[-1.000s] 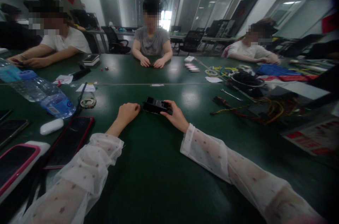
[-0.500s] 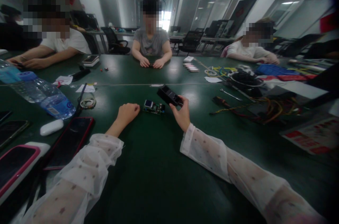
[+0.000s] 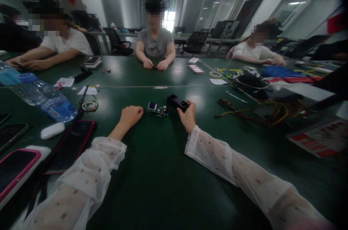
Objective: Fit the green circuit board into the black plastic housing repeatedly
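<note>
My right hand (image 3: 188, 114) grips a black plastic case (image 3: 176, 101) by its near right end, thumb on the near side. The case has rectangular openings in its face and lies low, at or just over the green table. Just left of it lies a small circuit board (image 3: 158, 109) with a little screen at its left end. Curled into a loose fist, my left hand (image 3: 131, 116) rests on the table left of the board, apart from it. I see nothing in that fist.
Phones (image 3: 71, 146), a white earbud case (image 3: 52, 131) and water bottles (image 3: 56, 103) crowd the left. A bracelet (image 3: 89, 105) lies beyond my left hand. On the right are a wrench (image 3: 236, 97) and bundled wires (image 3: 268, 112). Several people sit across the table.
My right hand has lowered the black case and shifted it slightly right, and the case now lies flatter. My left hand and the circuit board stay in place.
</note>
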Action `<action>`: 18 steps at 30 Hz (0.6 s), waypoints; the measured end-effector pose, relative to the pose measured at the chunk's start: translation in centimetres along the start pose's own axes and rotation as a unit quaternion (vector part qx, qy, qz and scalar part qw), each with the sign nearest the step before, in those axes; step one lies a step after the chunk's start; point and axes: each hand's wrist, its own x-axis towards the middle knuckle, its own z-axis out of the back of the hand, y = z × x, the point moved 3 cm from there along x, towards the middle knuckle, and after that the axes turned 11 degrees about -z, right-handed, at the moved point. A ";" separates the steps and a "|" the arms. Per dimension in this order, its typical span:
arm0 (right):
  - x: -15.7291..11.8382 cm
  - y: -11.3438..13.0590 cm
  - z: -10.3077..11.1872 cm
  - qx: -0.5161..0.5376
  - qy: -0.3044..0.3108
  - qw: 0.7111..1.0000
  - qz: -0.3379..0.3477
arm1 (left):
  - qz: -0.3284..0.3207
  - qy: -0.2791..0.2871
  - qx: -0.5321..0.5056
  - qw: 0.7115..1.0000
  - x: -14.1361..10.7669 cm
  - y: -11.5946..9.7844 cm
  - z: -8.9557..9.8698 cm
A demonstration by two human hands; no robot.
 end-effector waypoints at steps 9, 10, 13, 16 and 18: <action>-0.3 0.5 0.5 -0.004 0.000 1.000 -0.010 | 0.002 0.004 -0.002 1.000 0.0 0.0 0.1; -0.3 0.4 0.5 -0.004 0.001 1.000 -0.008 | 0.000 0.002 -0.004 1.000 0.0 0.0 0.1; -0.2 0.3 0.4 -0.005 0.004 1.000 -0.010 | -0.007 -0.005 -0.012 1.000 -0.1 0.1 0.0; -0.2 0.2 0.4 -0.014 0.001 1.000 -0.024 | -0.009 -0.009 -0.006 1.000 -0.1 0.1 0.0; -0.2 0.2 0.4 -0.018 -0.002 0.999 -0.027 | -0.006 -0.008 0.001 1.000 0.0 0.2 0.0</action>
